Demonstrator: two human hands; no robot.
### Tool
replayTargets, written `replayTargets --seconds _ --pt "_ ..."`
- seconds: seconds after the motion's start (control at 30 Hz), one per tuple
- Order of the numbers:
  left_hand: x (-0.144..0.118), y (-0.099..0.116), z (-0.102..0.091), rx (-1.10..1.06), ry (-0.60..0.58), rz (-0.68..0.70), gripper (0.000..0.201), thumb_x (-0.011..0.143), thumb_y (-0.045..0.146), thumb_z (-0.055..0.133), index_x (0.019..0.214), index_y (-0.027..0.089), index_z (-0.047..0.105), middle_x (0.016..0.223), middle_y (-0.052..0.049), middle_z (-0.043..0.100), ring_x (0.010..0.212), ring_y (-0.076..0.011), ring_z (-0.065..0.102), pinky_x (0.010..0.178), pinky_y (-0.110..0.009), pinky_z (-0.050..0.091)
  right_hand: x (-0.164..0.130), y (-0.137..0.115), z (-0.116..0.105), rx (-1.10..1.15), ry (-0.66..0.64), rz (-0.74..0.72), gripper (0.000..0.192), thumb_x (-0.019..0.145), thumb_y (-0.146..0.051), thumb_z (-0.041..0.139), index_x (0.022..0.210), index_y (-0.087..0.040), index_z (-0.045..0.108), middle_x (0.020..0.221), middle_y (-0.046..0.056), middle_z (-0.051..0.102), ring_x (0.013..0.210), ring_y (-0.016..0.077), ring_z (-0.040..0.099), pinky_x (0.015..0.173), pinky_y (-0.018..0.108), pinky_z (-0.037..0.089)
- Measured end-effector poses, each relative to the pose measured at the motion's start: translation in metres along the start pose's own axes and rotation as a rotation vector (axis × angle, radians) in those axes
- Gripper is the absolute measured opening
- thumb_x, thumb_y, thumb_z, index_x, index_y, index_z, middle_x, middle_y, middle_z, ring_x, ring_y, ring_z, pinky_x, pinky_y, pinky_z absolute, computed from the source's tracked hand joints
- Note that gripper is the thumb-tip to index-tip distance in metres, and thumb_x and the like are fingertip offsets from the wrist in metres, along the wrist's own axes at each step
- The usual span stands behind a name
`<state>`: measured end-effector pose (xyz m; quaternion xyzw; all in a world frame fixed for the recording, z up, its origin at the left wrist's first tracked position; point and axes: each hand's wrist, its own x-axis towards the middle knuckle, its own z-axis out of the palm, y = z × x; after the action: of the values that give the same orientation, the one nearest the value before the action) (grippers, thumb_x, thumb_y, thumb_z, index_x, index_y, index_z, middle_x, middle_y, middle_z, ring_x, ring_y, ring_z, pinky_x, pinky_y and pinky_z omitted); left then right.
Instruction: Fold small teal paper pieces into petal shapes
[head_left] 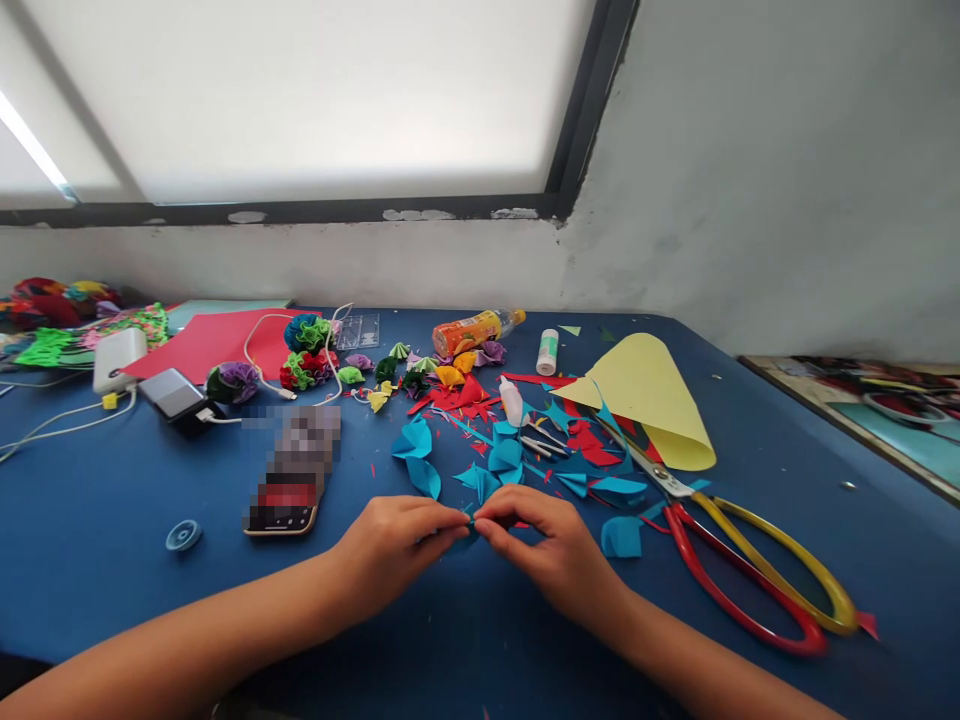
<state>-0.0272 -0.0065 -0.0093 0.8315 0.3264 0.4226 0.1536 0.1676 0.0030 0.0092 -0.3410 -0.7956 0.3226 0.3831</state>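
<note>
Both hands meet low over the front of the blue table, fingertips almost touching. My left hand (401, 545) pinches one side of a small piece of blue paper (471, 522), and my right hand (544, 540) pinches the other side. Fingers hide most of that piece. Just beyond them lie several cut and folded blue paper pieces (504, 455). A square blue paper scrap (622, 538) rests right of my right hand. Large scissors (671, 485), with one red and one yellow handle, lie farther right, blades partly under yellow paper (649, 395).
A phone (294, 470) stands left of the hands, near a blue round cap (184, 535). Behind are an orange drink bottle (476, 332), a glue stick (547, 352), a small glue bottle (511, 400), colourful paper flowers (307, 367), red paper (217, 345) and a cabled power bank (120, 358).
</note>
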Motion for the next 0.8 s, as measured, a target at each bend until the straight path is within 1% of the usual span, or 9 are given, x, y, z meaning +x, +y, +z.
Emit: replayTargets --seconds 0.1,0.23,0.4,0.47,0.57,0.63,0.7,0.8 --pt "0.001 0.001 -0.001 -0.047 0.003 -0.046 0.021 0.086 0.030 0.053 0.086 0.014 0.067 0.072 -0.005 0.069 0.058 -0.0101 0.062 0.055 -0.017 0.050 0.000 0.002 -0.001 -0.007 -0.010 -0.051 0.013 0.087 -0.023 0.055 0.080 -0.017 0.064 0.075 0.003 0.064 0.068 0.0122 0.059 0.062 0.021 0.046" --pt "0.004 0.004 -0.004 -0.123 -0.042 -0.115 0.018 0.084 0.026 0.054 0.081 0.013 0.067 0.068 -0.004 0.067 0.056 -0.0088 0.059 0.052 -0.015 0.048 -0.002 0.006 0.001 -0.011 -0.035 -0.154 0.012 0.088 -0.023 0.054 0.086 -0.018 0.064 0.079 0.003 0.064 0.073 0.0127 0.061 0.067 0.021 0.049" --pt "0.005 0.007 -0.008 -0.164 -0.080 -0.170 0.015 0.082 0.022 0.055 0.077 0.013 0.066 0.065 -0.002 0.065 0.056 -0.0073 0.056 0.053 -0.015 0.048 -0.003 0.006 0.003 -0.010 -0.046 -0.200 0.009 0.088 -0.019 0.054 0.088 -0.017 0.063 0.082 0.004 0.064 0.075 0.0122 0.060 0.070 0.021 0.048" --pt "0.005 0.008 -0.009 -0.185 -0.078 -0.184 0.013 0.082 0.020 0.056 0.077 0.013 0.065 0.066 -0.002 0.064 0.057 -0.0068 0.056 0.053 -0.014 0.048 -0.002 0.004 0.004 0.015 -0.045 -0.184 0.006 0.085 -0.018 0.057 0.087 -0.017 0.063 0.080 0.003 0.063 0.074 0.0119 0.059 0.068 0.021 0.048" --pt "0.005 0.010 -0.011 -0.214 -0.016 -0.219 0.011 0.081 0.020 0.057 0.078 0.013 0.064 0.070 -0.002 0.065 0.061 -0.0068 0.058 0.054 -0.012 0.048 -0.001 0.000 0.005 0.067 -0.047 -0.100 0.004 0.081 -0.020 0.061 0.082 -0.016 0.062 0.076 0.003 0.060 0.066 0.0113 0.056 0.063 0.021 0.047" --pt "0.006 0.011 -0.012 -0.221 0.011 -0.256 0.010 0.081 0.021 0.058 0.080 0.013 0.064 0.072 -0.002 0.065 0.064 -0.0073 0.059 0.055 -0.013 0.049 0.000 -0.002 0.006 0.094 -0.041 -0.047 0.006 0.082 -0.021 0.060 0.080 -0.016 0.061 0.074 0.002 0.058 0.062 0.0109 0.054 0.059 0.022 0.046" --pt "0.007 0.012 -0.014 -0.210 -0.019 -0.274 0.010 0.081 0.022 0.058 0.080 0.013 0.063 0.072 -0.002 0.063 0.065 -0.0076 0.057 0.055 -0.014 0.049 0.001 -0.003 0.005 0.100 -0.016 -0.025 0.008 0.083 -0.021 0.056 0.078 -0.016 0.061 0.073 0.003 0.057 0.061 0.0108 0.053 0.057 0.022 0.045" --pt "0.008 0.013 -0.016 -0.165 -0.085 -0.235 0.010 0.080 0.021 0.059 0.077 0.013 0.063 0.071 -0.002 0.060 0.061 -0.0066 0.053 0.053 -0.015 0.046 0.001 -0.004 0.004 0.036 0.025 -0.049 0.009 0.083 -0.020 0.055 0.076 -0.016 0.060 0.071 0.002 0.056 0.061 0.0108 0.051 0.055 0.022 0.042"
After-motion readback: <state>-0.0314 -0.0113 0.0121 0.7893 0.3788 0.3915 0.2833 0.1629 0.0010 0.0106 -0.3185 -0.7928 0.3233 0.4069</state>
